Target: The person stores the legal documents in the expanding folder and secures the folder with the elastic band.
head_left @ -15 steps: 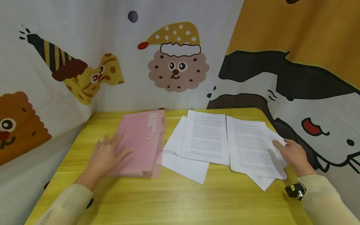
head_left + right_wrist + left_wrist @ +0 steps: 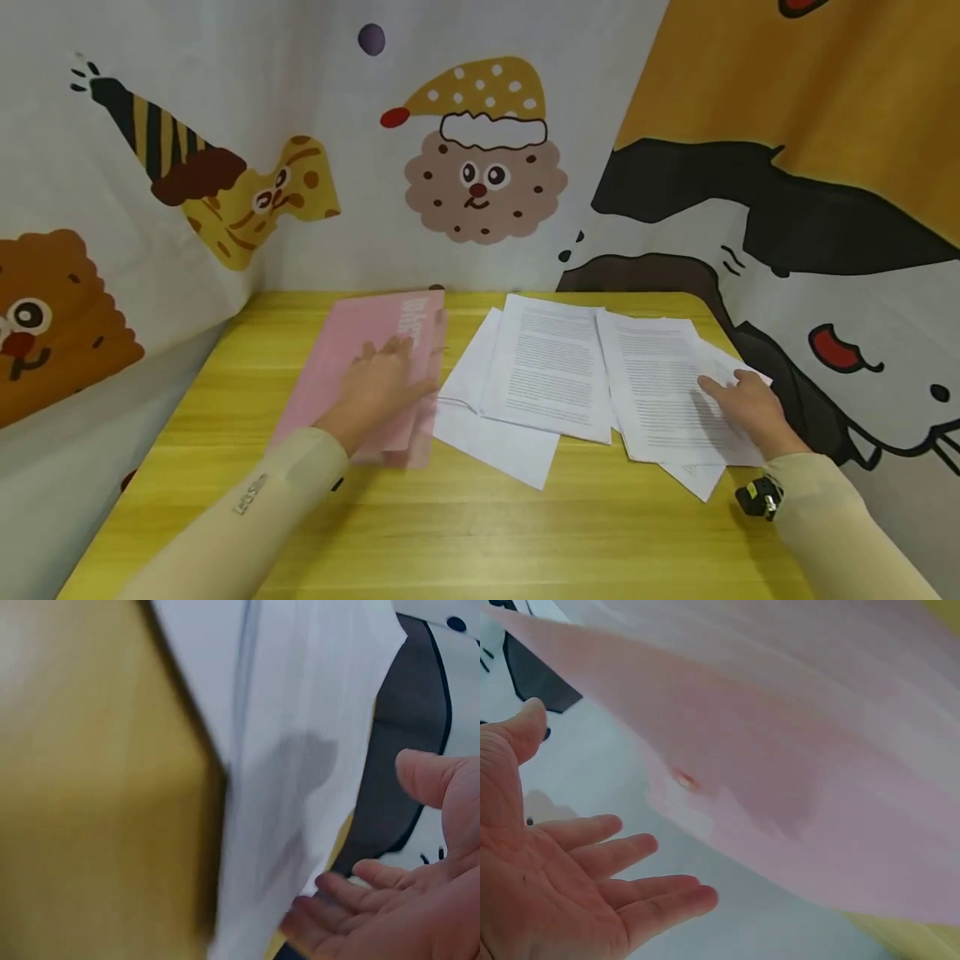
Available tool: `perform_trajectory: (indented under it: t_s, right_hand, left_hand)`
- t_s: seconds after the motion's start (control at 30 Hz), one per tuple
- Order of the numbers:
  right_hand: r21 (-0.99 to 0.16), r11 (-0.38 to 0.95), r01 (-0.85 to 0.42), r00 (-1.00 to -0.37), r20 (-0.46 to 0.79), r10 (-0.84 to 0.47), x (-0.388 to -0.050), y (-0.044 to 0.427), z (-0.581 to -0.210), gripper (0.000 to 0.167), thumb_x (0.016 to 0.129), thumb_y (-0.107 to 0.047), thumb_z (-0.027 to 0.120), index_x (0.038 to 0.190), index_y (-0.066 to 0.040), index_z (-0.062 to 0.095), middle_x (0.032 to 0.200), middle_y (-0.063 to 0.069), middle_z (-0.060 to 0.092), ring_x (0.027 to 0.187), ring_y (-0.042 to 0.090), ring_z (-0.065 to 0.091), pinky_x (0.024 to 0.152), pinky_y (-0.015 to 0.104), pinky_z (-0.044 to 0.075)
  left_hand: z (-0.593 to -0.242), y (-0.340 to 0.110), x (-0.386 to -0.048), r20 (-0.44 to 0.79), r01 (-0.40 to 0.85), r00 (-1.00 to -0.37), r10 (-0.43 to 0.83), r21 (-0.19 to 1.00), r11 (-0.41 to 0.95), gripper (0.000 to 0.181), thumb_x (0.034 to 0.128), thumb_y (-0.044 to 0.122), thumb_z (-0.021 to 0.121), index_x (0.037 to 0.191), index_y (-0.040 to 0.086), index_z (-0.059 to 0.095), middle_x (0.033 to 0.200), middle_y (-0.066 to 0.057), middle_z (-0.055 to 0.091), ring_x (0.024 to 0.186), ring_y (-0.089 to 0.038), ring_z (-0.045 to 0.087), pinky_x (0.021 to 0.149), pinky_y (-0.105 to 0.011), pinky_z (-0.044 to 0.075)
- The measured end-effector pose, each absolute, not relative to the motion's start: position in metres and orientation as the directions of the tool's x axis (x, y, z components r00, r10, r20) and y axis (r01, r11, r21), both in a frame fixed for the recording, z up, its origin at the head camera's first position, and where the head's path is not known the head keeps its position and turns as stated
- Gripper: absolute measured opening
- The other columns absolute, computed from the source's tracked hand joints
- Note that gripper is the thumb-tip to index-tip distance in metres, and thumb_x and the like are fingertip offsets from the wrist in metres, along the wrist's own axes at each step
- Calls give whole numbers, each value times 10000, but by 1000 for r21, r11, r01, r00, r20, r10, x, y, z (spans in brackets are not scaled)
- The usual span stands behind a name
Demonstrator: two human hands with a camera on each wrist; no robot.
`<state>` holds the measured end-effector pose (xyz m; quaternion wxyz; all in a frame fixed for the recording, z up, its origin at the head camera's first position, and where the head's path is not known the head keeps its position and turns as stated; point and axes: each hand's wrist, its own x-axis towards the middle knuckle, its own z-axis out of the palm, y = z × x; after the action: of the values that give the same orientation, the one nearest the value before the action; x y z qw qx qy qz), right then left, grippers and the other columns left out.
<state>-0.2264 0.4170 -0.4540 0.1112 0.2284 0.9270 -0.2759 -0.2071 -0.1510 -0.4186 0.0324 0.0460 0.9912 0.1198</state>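
Note:
A pink folder (image 2: pixel 330 358) lies on the left of the table, and my left hand (image 2: pixel 375 387) is over its right half with fingers spread. In the left wrist view the left hand (image 2: pixel 577 862) is beside the folder (image 2: pixel 780 772), holding nothing. Printed sheets (image 2: pixel 555 367) lie at the centre, over a blank sheet (image 2: pixel 502 450). At the right, my right hand (image 2: pixel 753 408) is at the edge of another printed stack (image 2: pixel 660 392). In the right wrist view the right hand's (image 2: pixel 397 892) fingers are extended at the paper's (image 2: pixel 300 712) edge; contact is unclear.
The yellow wooden table (image 2: pixel 480 542) has a cartoon-printed curtain (image 2: pixel 300 250) behind it and along both sides. More loose sheets (image 2: pixel 693 479) stick out from under the right stack. A small black device (image 2: pixel 759 498) sits at the right wrist.
My left hand has moved right across the folder, now covering its button. My right hand has shifted slightly left, and the right stack's lower sheets have shifted a little. The head view has tilted slightly.

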Motion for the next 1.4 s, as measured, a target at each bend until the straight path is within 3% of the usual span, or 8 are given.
perform_trajectory:
  t_s: [0.23,0.57,0.73,0.93,1.1,1.23,1.33,1.4]
  right_hand:
    - [-454,822,344,-933,-263,245,-248,394,-465,1016,1041,-467,591,1627,181,73,1637,469,198,1479,644,290,1210,720,332]
    - [-334,894,298,-945,-238,226,-260,382,-457,1202,870,-439,822,1557,275,141,1481,523,362,1231,643,495,1027,705,497]
    - [-341,875,343,-913,-342,224,-270,378,-447,1274,823,-446,877,1536,291,122,1442,511,341,1129,539,514,1007,672,519]
    - [-348,874,341,-898,-397,192,-284,381,-445,1160,810,-436,897,1476,289,284,1346,448,461,1042,461,565,911,577,560]
    - [-419,866,274,-930,-346,127,-283,391,-440,1234,867,-358,853,1653,132,37,1606,481,231,1303,600,431,1133,725,398]
    - [-476,864,165,-926,-377,-31,-280,404,-429,1078,979,-360,741,1707,-100,-10,1697,430,42,1504,651,207,1181,780,268]
    - [-532,838,120,-893,-427,-144,-272,408,-419,852,1035,-394,675,1699,-120,216,1691,389,248,1454,566,410,1113,631,471]
    - [-546,830,113,-888,-430,-162,-264,407,-409,763,1040,-406,668,1653,-72,361,1619,374,408,1294,433,574,958,455,572]
  left_hand:
    - [-427,-131,-218,-136,28,-989,55,190,981,948,946,587,704,1644,37,376,1628,-176,503,1322,-555,553,1012,-627,554]
    - [-419,-131,-221,-215,-34,-976,30,288,957,756,1030,254,616,1675,20,298,1477,-219,628,934,-278,634,829,-418,595]
    - [-401,-148,-220,-125,32,-989,85,378,925,663,1079,131,419,1687,-28,209,1042,-221,701,719,-250,598,606,-343,524]
    - [-378,-181,-214,74,245,-968,240,489,837,722,1031,-15,417,1706,5,163,593,-20,435,498,-141,350,485,-261,365]
    - [-371,-197,-212,92,294,-952,291,532,794,673,1033,-52,429,1683,38,280,939,-256,705,551,-218,449,614,-348,503]
    - [-366,-203,-211,47,265,-955,294,580,770,504,1066,2,393,1558,-74,469,1531,-300,564,1059,-397,707,980,-504,582]
    - [-362,-209,-211,16,237,-958,288,615,752,499,1068,39,403,1542,-95,480,1607,-268,488,766,-297,668,794,-409,592]
    - [-360,-212,-211,3,212,-962,273,639,740,515,1060,66,435,1553,-81,472,1621,-249,477,542,-166,383,581,-319,448]
